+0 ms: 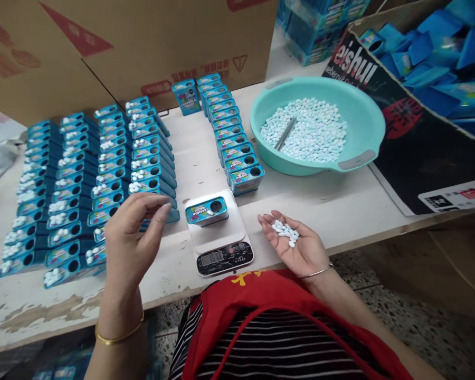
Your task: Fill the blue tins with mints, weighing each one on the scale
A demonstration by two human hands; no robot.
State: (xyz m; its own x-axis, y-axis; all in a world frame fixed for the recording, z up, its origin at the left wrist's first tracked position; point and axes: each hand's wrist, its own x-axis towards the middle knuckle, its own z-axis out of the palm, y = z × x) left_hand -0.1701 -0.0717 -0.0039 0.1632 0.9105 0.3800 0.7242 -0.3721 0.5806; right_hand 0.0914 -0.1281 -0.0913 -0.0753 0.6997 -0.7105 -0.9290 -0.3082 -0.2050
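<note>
A small blue tin-like box (pixel 208 210) printed "CARAMELO MACIZO" sits on a white kitchen scale (pixel 237 232), whose display seems to read 1513. One white candy lies beside the round dark hole in its top. My left hand (pixel 132 232) is left of the scale, over the nearest filled rows, thumb and fingertips curled together in a pinch; anything between them is too small to make out. Palm up, my right hand (pixel 296 248) cups several small white candies (pixel 285 232) to the right of the scale.
Rows of blue boxes (pixel 69 203), many with candies on top, cover the left side. Another row (pixel 229 134) runs behind the scale. A turquoise basin (pixel 364 132) holds candies and a metal scoop (pixel 285 133). Cardboard (pixel 142 42) stands behind; a black carton (pixel 431 153) holds blue boxes.
</note>
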